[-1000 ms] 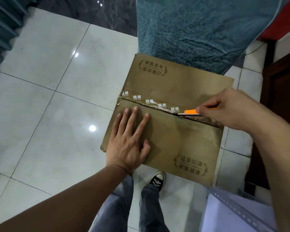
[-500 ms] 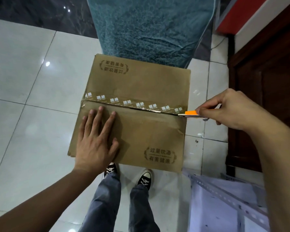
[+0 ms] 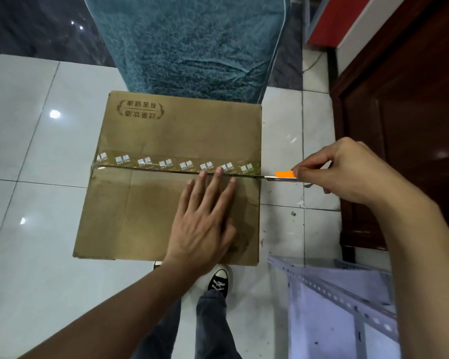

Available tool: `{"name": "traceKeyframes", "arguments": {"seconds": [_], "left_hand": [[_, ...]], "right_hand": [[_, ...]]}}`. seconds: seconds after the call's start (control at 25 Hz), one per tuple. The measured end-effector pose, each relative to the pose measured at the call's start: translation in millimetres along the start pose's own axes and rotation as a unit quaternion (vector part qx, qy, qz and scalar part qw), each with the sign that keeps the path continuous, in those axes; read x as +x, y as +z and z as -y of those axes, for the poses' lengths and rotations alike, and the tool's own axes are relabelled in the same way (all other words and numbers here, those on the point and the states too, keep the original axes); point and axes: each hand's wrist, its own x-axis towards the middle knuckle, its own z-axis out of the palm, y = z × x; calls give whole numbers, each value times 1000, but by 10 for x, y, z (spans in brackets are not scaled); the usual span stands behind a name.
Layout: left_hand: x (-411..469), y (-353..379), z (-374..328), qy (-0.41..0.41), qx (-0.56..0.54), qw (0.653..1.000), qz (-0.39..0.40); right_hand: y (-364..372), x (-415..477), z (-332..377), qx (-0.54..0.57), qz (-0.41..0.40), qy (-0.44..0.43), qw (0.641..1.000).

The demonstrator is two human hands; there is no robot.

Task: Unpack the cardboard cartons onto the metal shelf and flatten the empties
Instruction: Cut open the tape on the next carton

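A brown cardboard carton stands on the tiled floor in front of me, flaps closed, with a strip of printed tape along the middle seam. My left hand presses flat on the near flap, fingers straight, fingertips at the seam. My right hand grips an orange utility knife just off the carton's right edge, level with the seam. The seam shows as a dark slit along the tape's near edge.
A teal textured cover hangs behind the carton. A dark wooden door is at the right. The corner of a white metal shelf with perforated rails sits at the lower right. My shoes stand just below the carton.
The knife has travelled right along the seam and now sits past the carton's right edge. My left hand slid right along the near flap. The view shifted, so the carton looks squarer.
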Motion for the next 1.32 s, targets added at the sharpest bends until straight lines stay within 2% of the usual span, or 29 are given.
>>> {"name": "traceKeyframes", "arguments": {"seconds": [0.24,0.52,0.84,1.04,1.32], "left_hand": [[48,119,0,-2,16,1000,17],[58,109,-11,-7,12,999,32],[83,75,-46,-10,5,1000,25],[76,79,-44,-8,8,1000,27],[71,83,-45,-8,5,1000,23]], "right_hand": [[113,-69,-143,47,-11,11,999],[419,-241,-341,133,-72,16,988],[911,-470,-357,273,-140,69,949],[972,-552,-268,414,-220,139,872],[1207,-430,-79,433,-223,159,859]]}}
